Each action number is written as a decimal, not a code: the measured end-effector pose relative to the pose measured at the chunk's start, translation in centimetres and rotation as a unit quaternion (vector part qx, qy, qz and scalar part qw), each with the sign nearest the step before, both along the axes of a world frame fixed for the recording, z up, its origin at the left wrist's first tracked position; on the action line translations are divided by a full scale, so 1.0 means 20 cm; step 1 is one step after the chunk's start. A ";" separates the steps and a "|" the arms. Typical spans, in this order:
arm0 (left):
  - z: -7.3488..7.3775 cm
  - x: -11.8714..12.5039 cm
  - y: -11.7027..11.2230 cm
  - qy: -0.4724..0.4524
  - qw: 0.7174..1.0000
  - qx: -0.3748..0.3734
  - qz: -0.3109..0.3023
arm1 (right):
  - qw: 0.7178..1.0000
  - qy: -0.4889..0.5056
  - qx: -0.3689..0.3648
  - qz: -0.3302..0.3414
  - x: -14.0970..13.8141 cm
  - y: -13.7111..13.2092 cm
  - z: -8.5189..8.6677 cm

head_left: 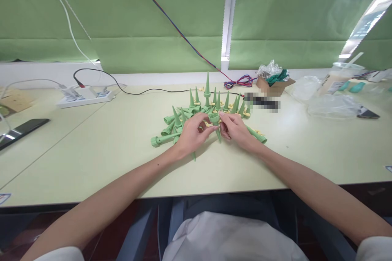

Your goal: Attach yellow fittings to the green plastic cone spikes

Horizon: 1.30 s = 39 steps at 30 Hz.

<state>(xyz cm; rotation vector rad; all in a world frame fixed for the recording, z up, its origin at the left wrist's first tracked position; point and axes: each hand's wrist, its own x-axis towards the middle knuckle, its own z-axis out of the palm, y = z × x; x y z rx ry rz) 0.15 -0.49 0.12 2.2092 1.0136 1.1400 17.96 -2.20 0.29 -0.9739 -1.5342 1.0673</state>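
Observation:
Between my hands a green plastic plant watering spike (214, 119) is held with its round open end up and its point down. My left hand (194, 133) grips it from the left, thumb and fingers at the collar. From the other side my right hand (235, 129) pinches it just below the rim; its fingertips partly hide whatever small part is there. Around and behind my hands lies a pile of similar green spikes (177, 118), some standing point up, others on their sides, several with small yellow valves (246, 113).
A white power strip (85, 97) and a black phone (24, 131) are at the left. Behind the pile run a black cable (159, 90) and a red-blue wire coil (241, 82). To the right stand a cardboard box (277, 86) and a drink cup (333, 80) among plastic bags.

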 end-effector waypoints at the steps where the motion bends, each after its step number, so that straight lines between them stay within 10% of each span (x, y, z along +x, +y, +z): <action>1: 0.00 0.00 0.00 0.005 1.000 0.019 0.001 | 1.000 -0.003 0.001 0.001 0.00 0.00 0.00; 10: 0.00 0.00 0.00 0.040 0.993 0.114 0.002 | 0.999 -0.029 0.015 0.001 0.00 -0.01 0.01; 19: 0.03 0.02 -0.02 -0.038 0.993 -0.111 -0.023 | 0.999 0.027 0.032 -0.034 -0.01 0.03 -0.04; 27: 0.08 0.04 -0.02 -0.164 0.923 -0.336 -0.090 | 0.998 0.006 0.055 -0.032 -0.01 0.03 -0.04; 39: 0.09 0.02 -0.02 -0.154 0.929 -0.307 -0.134 | 0.999 -0.018 0.044 -0.003 0.00 0.02 -0.03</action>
